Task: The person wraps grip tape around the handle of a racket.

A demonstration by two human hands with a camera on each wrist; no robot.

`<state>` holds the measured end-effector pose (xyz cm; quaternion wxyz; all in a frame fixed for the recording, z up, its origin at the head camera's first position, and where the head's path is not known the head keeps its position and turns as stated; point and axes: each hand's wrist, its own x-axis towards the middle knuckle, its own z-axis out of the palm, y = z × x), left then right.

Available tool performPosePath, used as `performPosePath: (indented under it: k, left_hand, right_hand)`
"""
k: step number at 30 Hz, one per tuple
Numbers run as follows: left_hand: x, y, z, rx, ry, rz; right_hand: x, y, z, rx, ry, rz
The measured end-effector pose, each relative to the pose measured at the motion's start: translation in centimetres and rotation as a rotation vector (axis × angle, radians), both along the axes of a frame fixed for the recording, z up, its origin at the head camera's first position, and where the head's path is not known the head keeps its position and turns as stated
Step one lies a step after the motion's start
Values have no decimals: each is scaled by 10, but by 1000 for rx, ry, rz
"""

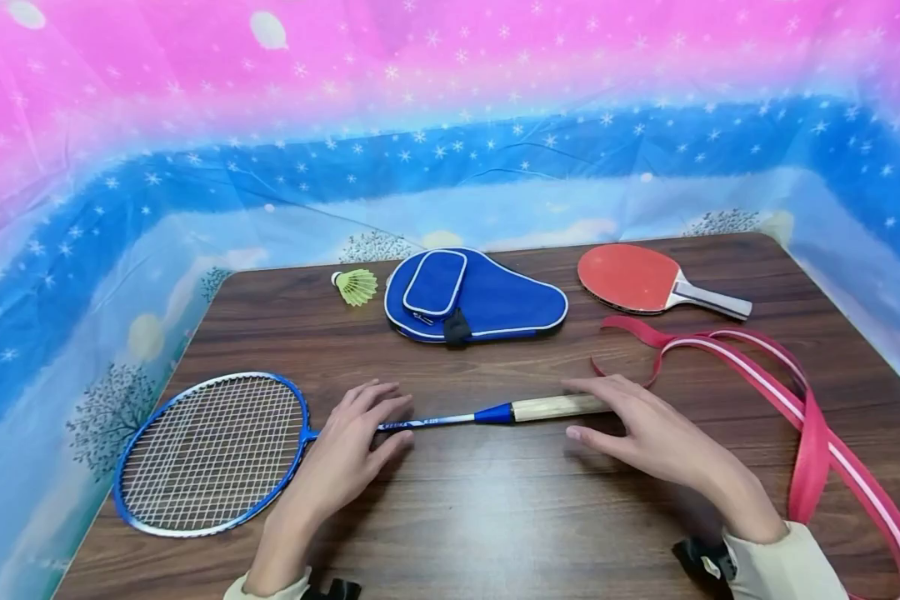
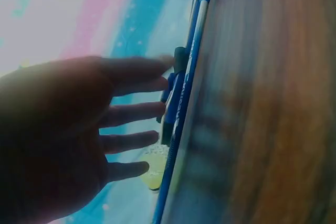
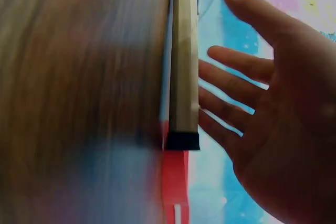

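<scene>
A blue and silver badminton racket [image 1: 450, 420] lies across the table, its strung head to the left and its pale handle [image 3: 185, 56] to the right. Over the shaft near the racket head hovers my left hand [image 1: 352, 450], fingers spread and holding nothing. In the left wrist view those fingers [image 2: 131, 111] reach toward the shaft, apparently without gripping it. My right hand [image 1: 645, 429] is above the end of the handle, thumb and fingers apart. Whether its fingertips touch the handle I cannot tell; the hand covers the handle's end in the head view.
Behind the racket lie a yellow shuttlecock [image 1: 356, 286], a blue paddle case [image 1: 495, 296] with white piping, and a red table tennis paddle [image 1: 630, 279]. A red belt with a white stripe [image 1: 817, 417] trails down the right side. Printed cloth [image 1: 450, 150] hangs around the table.
</scene>
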<state>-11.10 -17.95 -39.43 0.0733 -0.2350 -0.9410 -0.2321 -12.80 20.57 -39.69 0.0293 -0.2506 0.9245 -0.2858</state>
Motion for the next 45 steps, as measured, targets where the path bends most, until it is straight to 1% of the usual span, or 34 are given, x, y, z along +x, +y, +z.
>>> performPosePath:
  k: [3, 6, 8, 11, 17, 24, 32, 35, 39, 42, 45]
  left_hand:
    - [-2, -1, -2, -16, 24, -14]
    - [-4, -1, -5, -43, 65, -14]
    - [-5, -2, -7, -53, 92, -9]
    - [-6, -1, -8, -52, 111, -2]
    - [-8, 1, -9, -27, 102, -14]
    - [-7, 2, -8, -21, 80, -19]
    - [-5, 2, -6, -39, 122, -28]
    - [-3, 3, -5, -50, 149, -5]
    - [-1, 4, -1, -53, 200, 50]
    - [-1, 6, 3, -23, 279, 97]
    - [-3, 9, 6, 52, 389, 186]
  right_hand:
    - [-4, -1, -4, 9, 24, 30]
    - [-9, -2, -7, 19, 50, 57]
    - [-11, -3, -9, 23, 68, 63]
    - [-16, -3, -13, 21, 103, 68]
    - [-21, -1, -20, -2, 162, 73]
    - [-20, -1, -22, -11, 201, 77]
    - [-15, -4, -19, -21, 202, 42]
    - [-14, -4, -18, -39, 201, 27]
    - [-12, -3, -17, -80, 217, 2]
    - [-11, -3, -15, -112, 220, -19]
    - [-10, -4, -11, -146, 204, -39]
